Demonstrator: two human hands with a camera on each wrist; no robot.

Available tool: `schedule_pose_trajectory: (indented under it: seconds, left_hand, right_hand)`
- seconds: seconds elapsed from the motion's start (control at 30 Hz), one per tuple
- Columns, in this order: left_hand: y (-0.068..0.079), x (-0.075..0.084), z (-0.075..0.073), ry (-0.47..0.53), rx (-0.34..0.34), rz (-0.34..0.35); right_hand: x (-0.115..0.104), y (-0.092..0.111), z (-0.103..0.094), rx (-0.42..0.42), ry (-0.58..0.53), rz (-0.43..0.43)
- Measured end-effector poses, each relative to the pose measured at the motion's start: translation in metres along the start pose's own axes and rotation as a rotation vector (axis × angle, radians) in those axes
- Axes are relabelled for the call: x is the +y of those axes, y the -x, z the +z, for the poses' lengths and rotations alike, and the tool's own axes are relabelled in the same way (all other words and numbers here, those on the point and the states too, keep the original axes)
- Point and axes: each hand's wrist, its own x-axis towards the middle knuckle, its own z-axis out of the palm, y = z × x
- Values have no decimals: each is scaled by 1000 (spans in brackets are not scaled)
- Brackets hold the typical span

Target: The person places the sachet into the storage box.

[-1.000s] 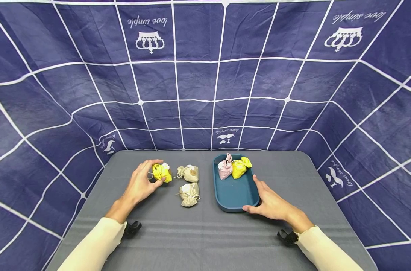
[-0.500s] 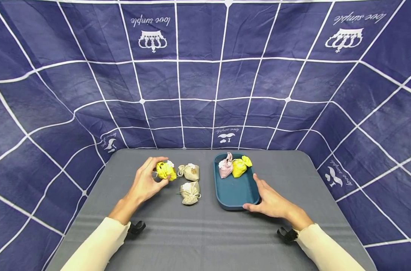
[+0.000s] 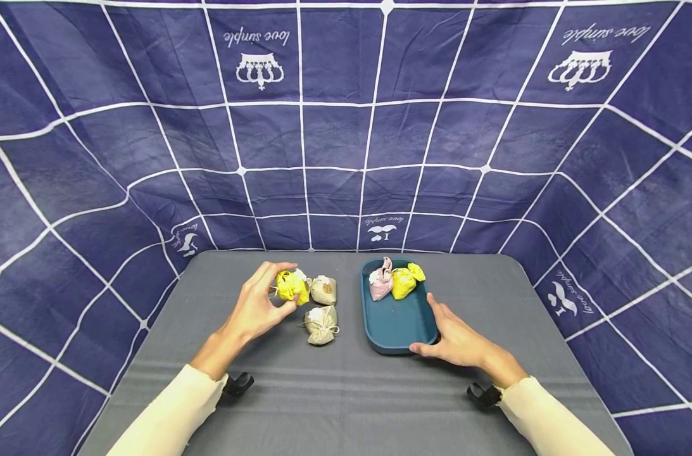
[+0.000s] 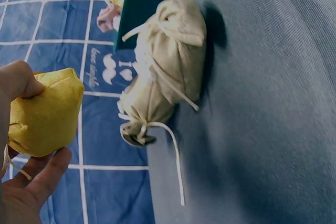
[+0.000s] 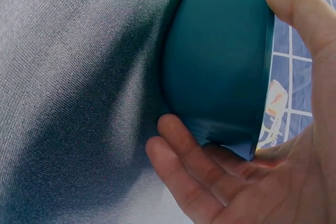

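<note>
My left hand pinches a yellow drawstring pouch between thumb and fingers. In the left wrist view this pouch shows its plain rounded side, its cord dangling by the fingers. Just right of it lie two beige drawstring pouches, the far one partly overlapped by the yellow pouch in the head view, the near one with its neck towards me. My right hand holds the near right corner of a teal tray, thumb at the rim and fingers along the outer wall.
Inside the tray's far end sit a pink pouch and another yellow pouch, side by side. The grey cloth-covered table ends at a blue curtain with white grid lines, which also encloses both sides.
My left hand has moved right with the yellow pouch, closing on the far beige pouch. My right hand and the tray stay where they were.
</note>
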Motion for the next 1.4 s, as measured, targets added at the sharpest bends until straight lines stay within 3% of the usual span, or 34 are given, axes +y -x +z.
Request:
schedule_pose_trajectory:
  seconds: [0.4, 0.83, 1.4]
  left_hand:
    - [-13, 25, 16, 67, -60, 0]
    - [-24, 47, 36, 100, -65, 70]
    - [-38, 80, 61, 133, -146, 91]
  right_hand:
    - [4, -1, -2, 7, 12, -3]
    - [3, 0, -1, 9, -1, -6]
    - [3, 1, 3, 26, -11, -30]
